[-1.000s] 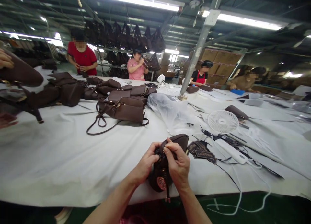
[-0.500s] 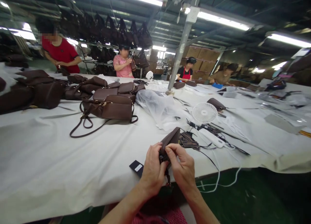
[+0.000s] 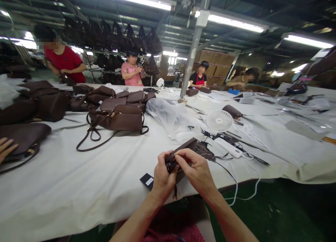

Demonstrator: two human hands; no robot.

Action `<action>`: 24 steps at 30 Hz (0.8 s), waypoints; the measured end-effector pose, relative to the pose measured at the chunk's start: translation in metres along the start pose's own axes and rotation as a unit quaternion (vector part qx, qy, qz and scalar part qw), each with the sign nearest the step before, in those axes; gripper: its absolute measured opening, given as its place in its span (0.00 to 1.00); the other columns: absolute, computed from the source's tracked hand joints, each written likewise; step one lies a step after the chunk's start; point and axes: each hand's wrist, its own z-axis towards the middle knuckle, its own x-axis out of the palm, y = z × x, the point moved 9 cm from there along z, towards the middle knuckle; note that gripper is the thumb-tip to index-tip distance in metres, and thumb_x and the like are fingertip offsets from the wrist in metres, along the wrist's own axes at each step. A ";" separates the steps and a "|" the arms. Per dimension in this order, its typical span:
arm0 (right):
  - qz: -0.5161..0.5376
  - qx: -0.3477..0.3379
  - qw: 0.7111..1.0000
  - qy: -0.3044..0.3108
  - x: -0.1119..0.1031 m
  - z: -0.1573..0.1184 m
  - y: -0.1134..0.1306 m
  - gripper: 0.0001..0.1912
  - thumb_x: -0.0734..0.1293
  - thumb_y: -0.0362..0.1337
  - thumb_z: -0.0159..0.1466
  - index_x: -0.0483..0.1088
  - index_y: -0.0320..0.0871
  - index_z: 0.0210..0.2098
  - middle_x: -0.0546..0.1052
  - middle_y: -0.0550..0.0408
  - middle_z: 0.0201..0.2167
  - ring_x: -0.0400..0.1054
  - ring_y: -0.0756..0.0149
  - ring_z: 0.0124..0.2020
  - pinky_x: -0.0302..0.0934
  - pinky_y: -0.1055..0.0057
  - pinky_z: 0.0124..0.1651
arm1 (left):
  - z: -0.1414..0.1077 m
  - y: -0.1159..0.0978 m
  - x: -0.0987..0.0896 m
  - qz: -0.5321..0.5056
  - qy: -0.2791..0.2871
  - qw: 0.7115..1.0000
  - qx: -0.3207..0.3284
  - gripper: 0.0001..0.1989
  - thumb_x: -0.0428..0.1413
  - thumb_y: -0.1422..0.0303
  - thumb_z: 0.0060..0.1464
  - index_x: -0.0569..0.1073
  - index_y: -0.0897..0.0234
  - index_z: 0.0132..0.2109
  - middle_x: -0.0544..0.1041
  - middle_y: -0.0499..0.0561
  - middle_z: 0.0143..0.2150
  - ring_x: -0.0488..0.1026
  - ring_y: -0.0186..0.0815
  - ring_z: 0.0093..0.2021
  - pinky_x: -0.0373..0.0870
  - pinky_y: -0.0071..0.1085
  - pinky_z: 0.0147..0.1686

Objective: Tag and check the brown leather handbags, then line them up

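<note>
A small dark brown handbag is between my hands at the table's front edge, tilted. My left hand wraps round its near side, fingers closed. With thumb and fingertips pinched, my right hand grips the bag near its top edge; the exact part between the fingertips is too small to make out. A dark strap end hangs below my left hand. Beside that hand lies a black tag with a white label. Several dark printed tags with cords lie just beyond the bag.
Brown handbags are piled on the white-covered table. A white fan with a cable stands right, near plastic wrap and a metal post. Another person's hand rests on a bag at far left. Several people work beyond.
The bag in my hands has turned and tilted, and both hands have shifted on it. Another person's hand and a brown bag have come into view at left.
</note>
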 end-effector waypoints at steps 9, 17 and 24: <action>0.247 0.182 0.947 0.093 0.024 0.001 -0.031 0.16 0.74 0.46 0.50 0.67 0.42 0.26 0.75 0.61 0.21 0.69 0.73 0.21 0.68 0.76 0.26 | 0.004 -0.010 -0.003 0.036 0.079 0.996 0.024 0.19 0.54 0.72 0.54 0.61 0.60 0.53 0.75 0.54 0.48 0.74 0.41 0.46 0.68 0.36 0.47; 0.313 0.218 0.924 0.025 0.046 0.004 -0.039 0.16 0.75 0.43 0.48 0.67 0.42 0.26 0.76 0.59 0.18 0.71 0.71 0.21 0.67 0.77 0.24 | 0.021 0.001 -0.024 -0.070 0.087 0.994 0.009 0.27 0.62 0.70 0.49 0.61 0.62 0.55 0.72 0.57 0.54 0.70 0.42 0.53 0.65 0.38 0.54; 0.326 0.197 0.923 0.049 0.053 0.001 -0.030 0.15 0.74 0.43 0.51 0.67 0.42 0.27 0.77 0.58 0.18 0.65 0.75 0.15 0.59 0.80 0.18 | 0.013 0.003 -0.035 -0.032 0.031 0.999 0.025 0.19 0.55 0.61 0.56 0.68 0.64 0.52 0.75 0.57 0.50 0.71 0.43 0.50 0.66 0.39 0.52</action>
